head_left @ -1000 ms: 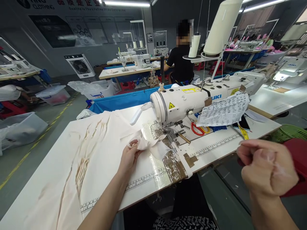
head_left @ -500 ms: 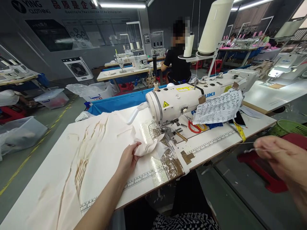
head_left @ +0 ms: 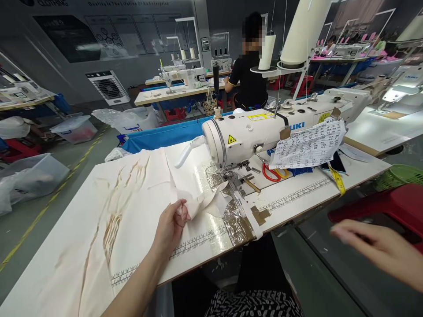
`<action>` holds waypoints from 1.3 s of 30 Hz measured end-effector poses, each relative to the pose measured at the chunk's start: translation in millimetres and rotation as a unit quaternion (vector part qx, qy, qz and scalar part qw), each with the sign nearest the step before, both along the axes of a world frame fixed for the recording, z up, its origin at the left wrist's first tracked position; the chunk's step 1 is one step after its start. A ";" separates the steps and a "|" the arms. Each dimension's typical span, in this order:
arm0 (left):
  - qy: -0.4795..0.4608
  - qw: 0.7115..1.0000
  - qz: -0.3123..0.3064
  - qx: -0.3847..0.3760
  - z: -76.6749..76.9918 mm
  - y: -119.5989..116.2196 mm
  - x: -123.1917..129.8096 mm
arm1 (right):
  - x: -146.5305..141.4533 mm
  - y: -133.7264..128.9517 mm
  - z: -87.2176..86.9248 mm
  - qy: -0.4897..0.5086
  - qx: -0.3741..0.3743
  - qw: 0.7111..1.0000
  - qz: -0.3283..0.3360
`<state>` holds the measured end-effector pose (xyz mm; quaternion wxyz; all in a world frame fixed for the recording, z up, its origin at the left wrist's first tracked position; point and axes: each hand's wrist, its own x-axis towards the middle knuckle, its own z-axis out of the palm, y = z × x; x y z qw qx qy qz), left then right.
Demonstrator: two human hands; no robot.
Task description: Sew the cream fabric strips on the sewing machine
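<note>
My left hand (head_left: 173, 220) is closed on the edge of a cream fabric piece (head_left: 201, 203), which is bunched at the fingers and stretches toward the needle area of the white sewing machine (head_left: 244, 132). More cream fabric (head_left: 132, 189) lies in folds over the left of the table. Off the table's front edge, at the right, hangs my right hand (head_left: 373, 248). Its fingers are loosely extended and slightly blurred, and I see nothing in them.
Red-handled scissors (head_left: 271, 175), a yellow tape measure (head_left: 337, 180) and a wooden-handled tool (head_left: 253, 186) lie right of the needle. A handwritten sheet (head_left: 307, 145) hangs on the machine. A red stool (head_left: 393, 202) stands at right. A person (head_left: 250, 75) sits ahead.
My right hand has moved left and lower and loosened; the thread stretched from it no longer shows. My left hand has drawn the fabric slightly left.
</note>
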<state>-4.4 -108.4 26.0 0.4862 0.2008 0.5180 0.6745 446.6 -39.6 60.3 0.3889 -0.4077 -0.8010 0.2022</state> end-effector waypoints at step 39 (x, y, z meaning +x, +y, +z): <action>0.301 0.951 -0.050 -0.053 -10.4 -82.1 18.6 | -319.0 6.2 3.8 -0.146 -0.016 0.886 0.439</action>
